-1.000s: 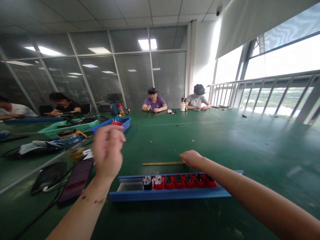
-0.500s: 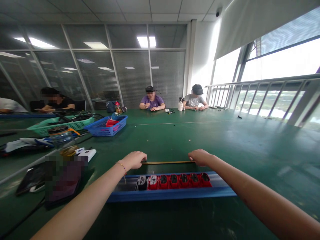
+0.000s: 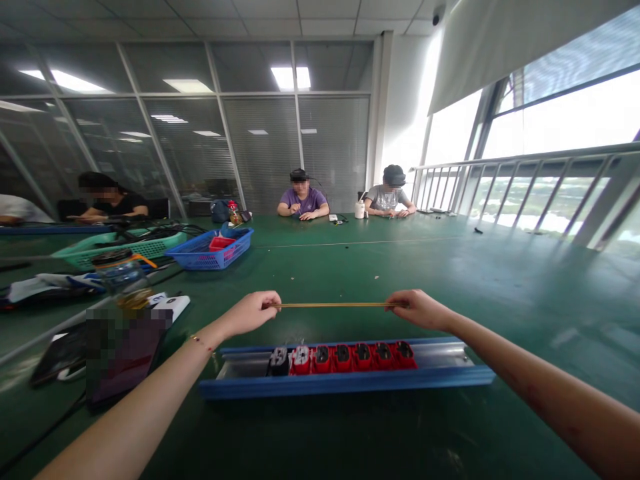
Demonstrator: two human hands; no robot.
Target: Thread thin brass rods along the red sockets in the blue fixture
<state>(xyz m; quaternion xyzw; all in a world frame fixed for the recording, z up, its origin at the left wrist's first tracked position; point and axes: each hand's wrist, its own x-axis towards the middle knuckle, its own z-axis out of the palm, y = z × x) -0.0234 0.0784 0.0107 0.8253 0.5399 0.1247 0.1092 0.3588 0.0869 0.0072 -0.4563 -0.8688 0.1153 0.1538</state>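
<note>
A thin, straight, yellowish stick spans level between my two hands, beyond a long blue-edged metal channel. My left hand has its fingers closed around the left end. My right hand pinches the other end with its thumb and fingers. In the channel sits a row of several small red blocks with dark tops; one of them has a pale top. At the row's left end is a black block. Neither hand touches the channel.
To the left lie a tablet, a white device, and a lidded jar. Farther back stand a blue basket and a green basket. Across the green table sit several people, some with headsets.
My hands have moved apart, and the stick now appears higher and farther from the channel. More of its length shows between my fingers. Both ends of the channel have come into view.
</note>
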